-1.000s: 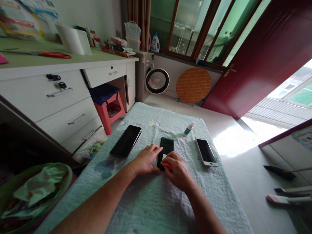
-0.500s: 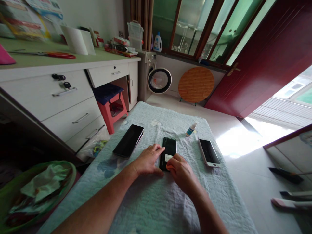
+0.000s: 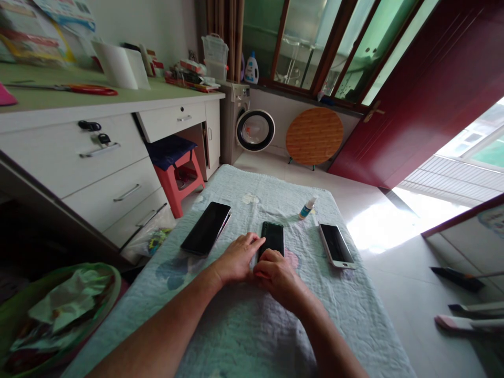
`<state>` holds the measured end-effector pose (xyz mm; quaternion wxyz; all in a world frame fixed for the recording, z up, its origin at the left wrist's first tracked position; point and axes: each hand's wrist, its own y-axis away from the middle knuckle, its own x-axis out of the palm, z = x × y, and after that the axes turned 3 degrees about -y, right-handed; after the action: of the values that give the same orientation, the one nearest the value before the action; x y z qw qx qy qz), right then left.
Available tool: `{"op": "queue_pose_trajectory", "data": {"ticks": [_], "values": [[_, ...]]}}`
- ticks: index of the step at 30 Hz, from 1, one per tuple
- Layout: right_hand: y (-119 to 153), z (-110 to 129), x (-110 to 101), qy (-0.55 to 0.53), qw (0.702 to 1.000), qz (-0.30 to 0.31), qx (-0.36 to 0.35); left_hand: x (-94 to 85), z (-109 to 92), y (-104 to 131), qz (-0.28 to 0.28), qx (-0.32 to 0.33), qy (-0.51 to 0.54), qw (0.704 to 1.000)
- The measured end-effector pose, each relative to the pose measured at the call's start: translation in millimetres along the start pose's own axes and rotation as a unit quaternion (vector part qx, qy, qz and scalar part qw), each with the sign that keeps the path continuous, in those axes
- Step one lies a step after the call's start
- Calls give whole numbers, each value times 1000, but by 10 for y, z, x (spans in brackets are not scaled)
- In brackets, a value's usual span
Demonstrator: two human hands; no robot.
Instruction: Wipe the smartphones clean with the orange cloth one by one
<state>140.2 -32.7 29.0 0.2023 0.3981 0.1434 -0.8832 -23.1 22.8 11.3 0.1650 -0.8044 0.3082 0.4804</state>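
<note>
A dark smartphone [image 3: 274, 239] lies back up on the pale blue quilted cloth [image 3: 252, 325], its camera strip at the upper left. My left hand [image 3: 240, 257] steadies it, fingers pressed on its left edge. Closed around a small orange cloth [image 3: 263, 270], my right hand [image 3: 279, 273] rests over the phone's lower end and hides it. Most of the orange cloth is hidden under the fingers. To the left lies a larger black-screened device [image 3: 207, 228] on top of another thin item. A white smartphone [image 3: 336, 245] lies at the right, and a small spray bottle [image 3: 307, 208] stands behind.
A white desk with drawers [image 3: 110, 173] runs along the left, with a red stool [image 3: 179, 178] below it. A green basket [image 3: 112, 294] holds crumpled items at lower left. Farther back are a washing machine with its door open [image 3: 255, 130] and a round folded table [image 3: 315, 135].
My right hand has slid left and slightly down across the phone's lower end with the orange cloth, now covering the white label. My left hand stays in place; the view shifts slightly.
</note>
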Motion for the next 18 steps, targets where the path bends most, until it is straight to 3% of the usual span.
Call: {"op": "queue_pose_trajectory", "data": {"ticks": [18], "values": [[276,-84,-317,43,986,76,142,-38,-21,32,11,-11,4,1000]]}}
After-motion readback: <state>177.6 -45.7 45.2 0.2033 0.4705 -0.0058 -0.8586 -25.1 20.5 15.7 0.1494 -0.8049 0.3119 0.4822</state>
